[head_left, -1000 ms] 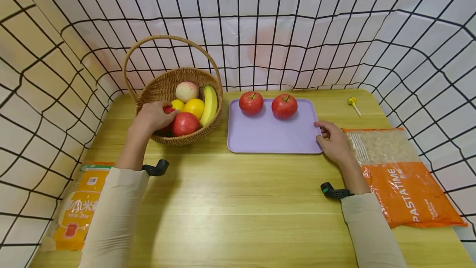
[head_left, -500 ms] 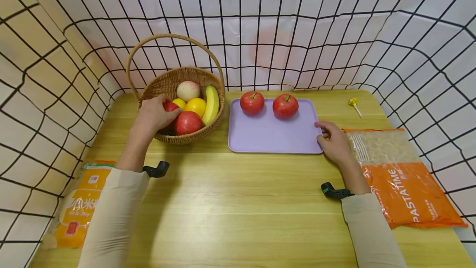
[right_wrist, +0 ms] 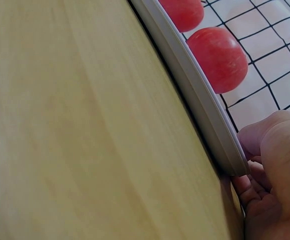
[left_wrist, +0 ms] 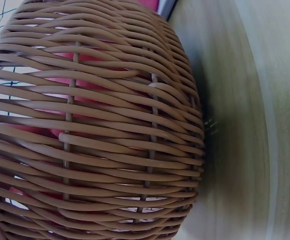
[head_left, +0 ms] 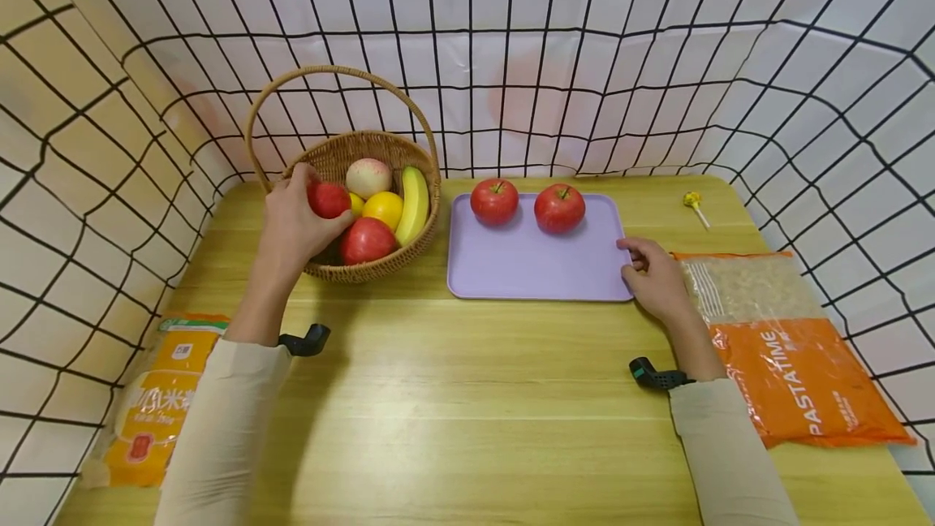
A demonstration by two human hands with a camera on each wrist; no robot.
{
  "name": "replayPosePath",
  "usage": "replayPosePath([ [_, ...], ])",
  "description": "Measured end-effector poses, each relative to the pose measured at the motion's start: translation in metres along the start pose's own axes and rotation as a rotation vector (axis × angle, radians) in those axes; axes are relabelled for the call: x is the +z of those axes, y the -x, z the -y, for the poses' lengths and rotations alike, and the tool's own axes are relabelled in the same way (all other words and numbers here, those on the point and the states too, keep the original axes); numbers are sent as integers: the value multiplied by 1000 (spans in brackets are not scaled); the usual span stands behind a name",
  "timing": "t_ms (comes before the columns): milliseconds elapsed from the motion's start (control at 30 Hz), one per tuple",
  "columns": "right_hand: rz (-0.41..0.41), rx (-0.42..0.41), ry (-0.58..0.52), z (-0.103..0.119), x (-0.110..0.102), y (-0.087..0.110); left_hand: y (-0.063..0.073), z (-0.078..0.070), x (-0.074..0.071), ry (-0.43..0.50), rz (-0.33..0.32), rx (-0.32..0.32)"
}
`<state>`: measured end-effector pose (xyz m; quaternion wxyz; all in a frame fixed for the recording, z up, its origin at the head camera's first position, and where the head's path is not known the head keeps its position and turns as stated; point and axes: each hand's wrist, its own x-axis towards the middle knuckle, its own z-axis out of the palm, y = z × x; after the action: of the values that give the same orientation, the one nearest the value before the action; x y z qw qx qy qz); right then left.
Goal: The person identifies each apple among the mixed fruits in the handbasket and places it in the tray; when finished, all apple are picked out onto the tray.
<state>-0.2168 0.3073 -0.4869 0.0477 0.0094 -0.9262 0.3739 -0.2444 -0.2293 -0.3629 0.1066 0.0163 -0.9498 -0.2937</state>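
Observation:
My left hand [head_left: 288, 216] grips a red apple [head_left: 330, 200] at the left side of the wicker basket [head_left: 332, 154], thumb and fingers on either side of it. Beside this apple in the basket lie another red apple [head_left: 368, 241], a pale pink peach [head_left: 368, 178], yellow fruit [head_left: 383, 210] and a banana [head_left: 413, 205]. The basket's woven wall [left_wrist: 110, 125] hides most of the left hand in the left wrist view. My right hand [head_left: 655, 278] pinches the right edge of a purple tray [head_left: 540, 270], with its thumb [right_wrist: 252, 137] at the rim. Two red apples [head_left: 494, 202] sit on the tray.
A lollipop [head_left: 694, 205] lies at the back right. An orange pasta bag [head_left: 803, 372] is right of the right forearm, and a yellow packet [head_left: 157, 404] lies partly under the left sleeve. Black-grid white walls [head_left: 511, 47] enclose the back and sides. The basket handle [head_left: 339, 71] arches high.
My left hand has risen slightly with the apple, which now shows more fully above the basket's other fruit. The right hand and tray stay where they were.

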Motion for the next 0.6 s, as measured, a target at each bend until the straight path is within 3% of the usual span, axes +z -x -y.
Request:
replayPosePath([
  [233, 0, 1, -2, 2, 0, 0, 1, 0, 2, 106, -120, 58],
  [600, -6, 5, -3, 5, 1, 2, 9, -20, 4, 131, -123, 83],
])
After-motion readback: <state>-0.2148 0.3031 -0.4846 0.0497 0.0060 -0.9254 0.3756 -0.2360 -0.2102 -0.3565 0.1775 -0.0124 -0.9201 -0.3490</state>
